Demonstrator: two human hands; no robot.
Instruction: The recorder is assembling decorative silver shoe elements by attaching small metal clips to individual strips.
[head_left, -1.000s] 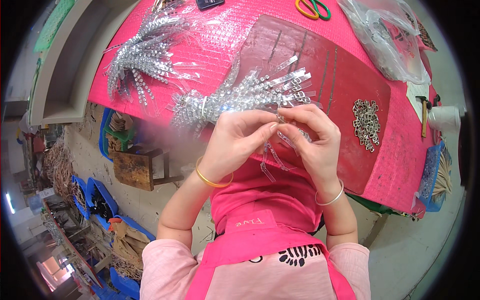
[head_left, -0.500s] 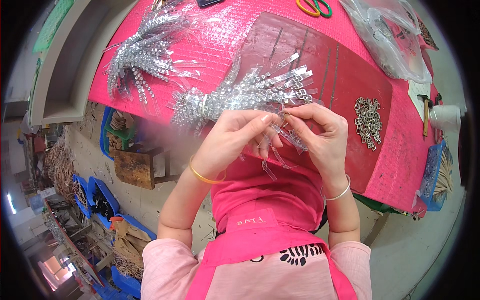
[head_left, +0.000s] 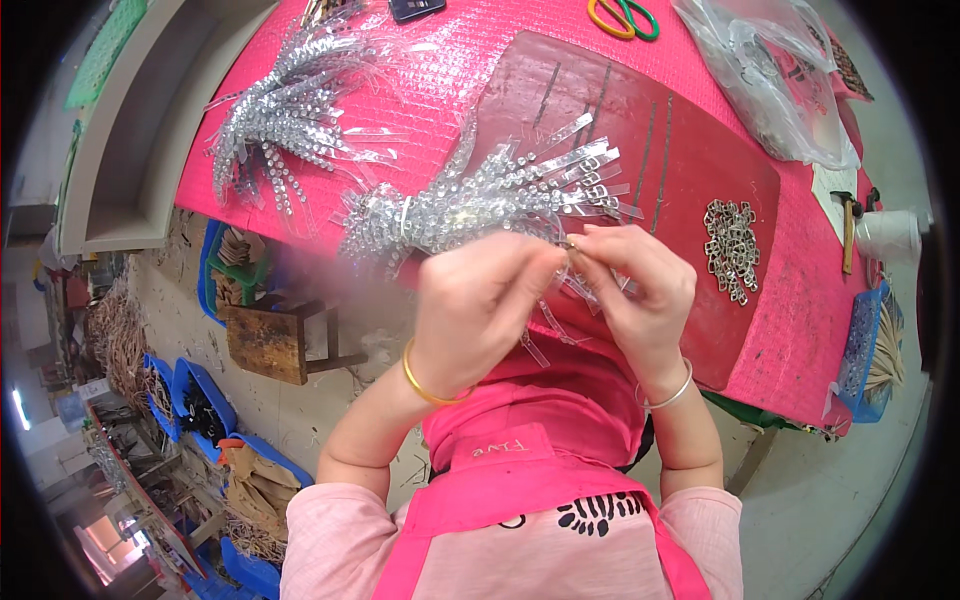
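My left hand (head_left: 482,305) is closed in a pinch, its fingertips meeting those of my right hand (head_left: 640,295). Between them sits a small metal buckle (head_left: 570,244), pinched by my right thumb and finger. My left fingers grip a clear plastic strap whose end they mostly hide. Loose clear strap ends (head_left: 537,345) dangle below my hands. Just beyond lies a tied bundle of clear rhinestone straps (head_left: 440,215), several with buckles at their right ends. To the right, a pile of small metal buckles (head_left: 733,250) rests on the dark red mat (head_left: 690,180).
Another bundle of rhinestone straps (head_left: 275,115) lies far left on the pink table cover (head_left: 450,80). Scissors (head_left: 622,18) are at the far edge. A plastic bag (head_left: 770,90), a hammer (head_left: 848,232) and a blue basket (head_left: 868,355) stand along the right. A wooden stool (head_left: 268,342) is at left.
My left hand has turned over and moved in to meet my right fingertips at the buckle. My right hand has barely shifted.
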